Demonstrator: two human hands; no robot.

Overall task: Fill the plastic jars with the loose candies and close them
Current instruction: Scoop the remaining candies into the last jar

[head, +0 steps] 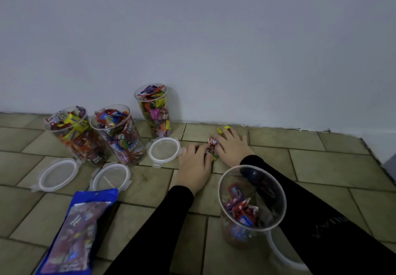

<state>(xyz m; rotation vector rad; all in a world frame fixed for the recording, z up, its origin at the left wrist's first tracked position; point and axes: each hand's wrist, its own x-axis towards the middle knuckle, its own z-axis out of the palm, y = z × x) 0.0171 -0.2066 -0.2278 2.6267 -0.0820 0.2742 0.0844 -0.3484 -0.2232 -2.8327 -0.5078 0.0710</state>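
Nearest jar: the clear round plastic jar with a little candy at the bottom (250, 208) stands open just in front of me, partly over my right black sleeve (300, 201); a white-rimmed lid (280, 257) lies behind its base.
Bag: a glossy blue candy bag with a clear window (77, 234) lies flat on the beige floor tiles (321, 167) to my left.
Left hand (194, 165): palm down on the tile, fingers curled over small crinkly wrapped loose candies (213, 149).
Right hand (230, 147): close beside the left, fingers bent around the same candies; a yellow wrapped candy (224, 127) sits at its fingertips.
Lids: three translucent round clip lids (164, 150) lie flat on the tiles.
Far jars: three full clear cylindrical jars (120, 135), all uncovered, stand by the pale wall (214, 38).
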